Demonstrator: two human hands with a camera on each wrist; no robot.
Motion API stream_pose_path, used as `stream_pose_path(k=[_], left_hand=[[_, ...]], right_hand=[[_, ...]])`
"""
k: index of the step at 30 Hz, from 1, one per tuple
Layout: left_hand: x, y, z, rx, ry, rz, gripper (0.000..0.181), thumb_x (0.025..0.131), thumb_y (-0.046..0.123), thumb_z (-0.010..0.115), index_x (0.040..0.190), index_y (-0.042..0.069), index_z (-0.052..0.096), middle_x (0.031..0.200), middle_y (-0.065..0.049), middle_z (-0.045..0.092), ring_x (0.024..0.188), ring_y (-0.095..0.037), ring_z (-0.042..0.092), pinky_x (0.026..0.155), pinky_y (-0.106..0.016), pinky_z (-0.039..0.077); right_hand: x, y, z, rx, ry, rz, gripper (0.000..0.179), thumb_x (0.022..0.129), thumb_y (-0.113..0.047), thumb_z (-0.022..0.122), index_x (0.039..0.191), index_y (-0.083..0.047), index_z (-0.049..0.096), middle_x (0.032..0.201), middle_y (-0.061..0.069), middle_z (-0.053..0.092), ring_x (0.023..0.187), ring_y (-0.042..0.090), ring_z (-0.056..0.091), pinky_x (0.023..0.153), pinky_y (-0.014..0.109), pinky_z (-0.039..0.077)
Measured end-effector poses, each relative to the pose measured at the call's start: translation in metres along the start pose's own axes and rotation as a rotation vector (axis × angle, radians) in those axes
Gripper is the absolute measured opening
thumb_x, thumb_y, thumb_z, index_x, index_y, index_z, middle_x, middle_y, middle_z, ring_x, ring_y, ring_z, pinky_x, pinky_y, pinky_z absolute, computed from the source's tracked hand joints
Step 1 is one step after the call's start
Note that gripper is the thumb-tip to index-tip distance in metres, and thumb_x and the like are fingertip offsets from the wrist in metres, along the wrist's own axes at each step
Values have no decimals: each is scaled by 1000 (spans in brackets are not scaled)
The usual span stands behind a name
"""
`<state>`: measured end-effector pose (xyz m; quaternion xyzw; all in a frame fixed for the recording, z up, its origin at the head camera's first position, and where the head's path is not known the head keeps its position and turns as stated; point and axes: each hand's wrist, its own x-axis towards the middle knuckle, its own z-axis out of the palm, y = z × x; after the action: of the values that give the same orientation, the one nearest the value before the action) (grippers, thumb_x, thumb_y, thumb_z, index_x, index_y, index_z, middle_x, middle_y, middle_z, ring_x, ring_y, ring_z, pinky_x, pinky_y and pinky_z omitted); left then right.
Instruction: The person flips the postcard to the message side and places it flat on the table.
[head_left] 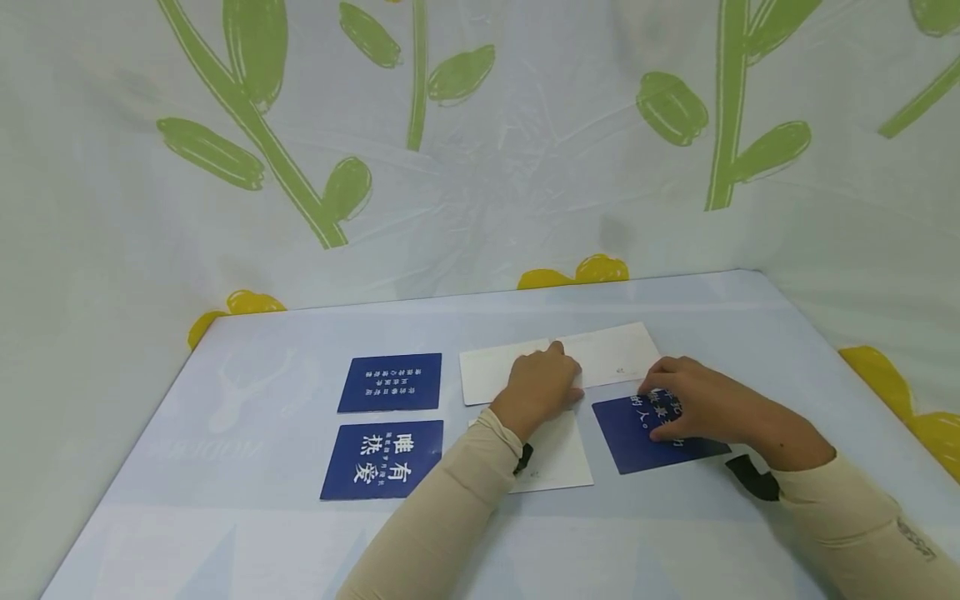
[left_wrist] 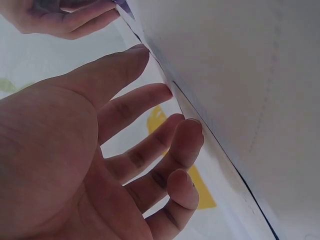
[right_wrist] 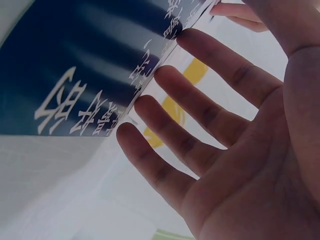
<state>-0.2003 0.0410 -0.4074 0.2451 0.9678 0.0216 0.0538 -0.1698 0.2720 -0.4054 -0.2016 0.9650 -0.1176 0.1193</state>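
Head view takes in the patterned curtain (head_left: 525,183) behind your work, and before it the table (head_left: 187,475), its far edge and both far corners showing. Your left sleeve (head_left: 431,529) crosses the middle of the table; your right sleeve (head_left: 862,525) comes in nearer its right edge.

The white strip (head_left: 600,358) lies closest to the table's far edge, right of middle. Your right hand (head_left: 699,404) spreads over the right blue card (head_left: 636,442), which lies between the strip and the table's right edge. You have thumb and fingers wide apart there; the right wrist view shows four nearly straight fingers with their tips along the card's edge.

Your left hand (head_left: 538,382) rests over the strip's near edge, index finger lying on it. The left wrist view shows those fingers loosely bent, thumb apart, pinching nothing; you cannot tell how firmly they press. The white card (head_left: 558,454) sits just nearer you, partly hidden by your left forearm. Toward the table's left edge lie the lower blue card (head_left: 382,458) and, nearer the far edge, the upper blue card (head_left: 393,382).
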Motion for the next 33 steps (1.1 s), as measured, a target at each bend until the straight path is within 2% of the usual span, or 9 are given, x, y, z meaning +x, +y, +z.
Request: stream_pose_path(k=[6, 11, 15, 20, 24, 27, 33], left_hand=[[-1, 1, -2, 5, -2, -3, 35, 93, 41, 69, 121, 20, 73, 128, -7, 65, 79, -15, 61, 75, -32, 57], [-2, 0, -3, -6, -2, -13, 38, 93, 42, 70, 123, 18, 70, 119, -6, 66, 77, -15, 59, 71, -31, 55], [-4, 1, -4, -3, 36, -8, 40, 94, 42, 69, 125, 17, 68, 113, -4, 66, 79, -14, 60, 71, -31, 55], [-7, 10, -7, 15, 69, 35, 38, 94, 44, 67, 126, 22, 68, 114, -1, 68, 86, -14, 67, 75, -30, 56], [-12, 22, -8, 32, 45, 86, 37, 94, 48, 65, 122, 24, 68, 108, 4, 69, 85, -12, 67, 73, -27, 54], [-16, 29, -8, 49, 24, 116, 42, 93, 54, 64, 122, 24, 66, 105, 5, 69, 82, -11, 65, 68, -26, 53], [-20, 42, -4, 92, -24, 124, 60, 87, 65, 64, 130, 23, 61, 104, 6, 68, 82, -10, 63, 69, -26, 52]], right_hand=[[-3, 1, -1, 27, 10, -4, 50, 71, -39, 90, 112, -19, 69, 129, 11, 58, 118, 34, 54, 98, 54, 51], [-2, 3, -1, 39, 8, -12, 49, 71, -41, 89, 112, -21, 69, 131, 12, 57, 121, 36, 52, 99, 56, 50], [-1, 4, 0, 43, 19, -21, 49, 71, -40, 90, 111, -20, 69, 130, 12, 58, 122, 37, 52, 100, 57, 49], [-1, 4, -1, 46, 18, -22, 49, 70, -39, 90, 110, -20, 69, 129, 12, 58, 121, 36, 53, 100, 56, 49], [-2, 5, -1, 48, 18, -22, 50, 70, -40, 90, 110, -20, 69, 126, 11, 59, 119, 35, 54, 99, 56, 50], [-3, 6, -1, 44, 26, -25, 50, 70, -40, 90, 110, -20, 69, 122, 10, 60, 115, 33, 55, 98, 55, 51], [-3, 10, -1, -13, 56, -21, 55, 66, -47, 90, 109, -20, 67, 107, 4, 61, 101, 26, 56, 87, 50, 54]])
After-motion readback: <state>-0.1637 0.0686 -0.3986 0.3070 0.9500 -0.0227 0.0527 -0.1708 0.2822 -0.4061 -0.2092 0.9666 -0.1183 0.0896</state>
